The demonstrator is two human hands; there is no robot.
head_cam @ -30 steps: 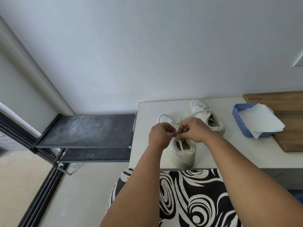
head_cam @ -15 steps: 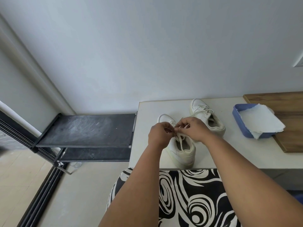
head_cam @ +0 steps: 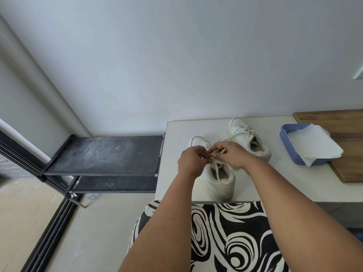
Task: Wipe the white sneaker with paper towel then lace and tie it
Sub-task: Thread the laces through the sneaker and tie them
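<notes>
A white sneaker (head_cam: 220, 182) stands on the white table (head_cam: 255, 185), heel toward me, toe pointing away. Both my hands meet above its tongue. My left hand (head_cam: 191, 160) pinches the white lace (head_cam: 216, 169) at the knot area. My right hand (head_cam: 232, 155) pinches the lace from the other side, fingers curled. Two lace strands hang down into the shoe's opening. The eyelets and the knot are hidden behind my fingers.
A second white sneaker (head_cam: 249, 140), laced, lies behind to the right. A blue tray (head_cam: 288, 146) holding paper towel (head_cam: 314, 146) sits partly on a wooden board (head_cam: 345, 138). A black shoe rack (head_cam: 102, 156) stands left of the table. My patterned lap (head_cam: 225, 236) is below.
My hands have shifted slightly up and toward the toe, still together on the lace. The hanging strands now trail longer into the shoe opening.
</notes>
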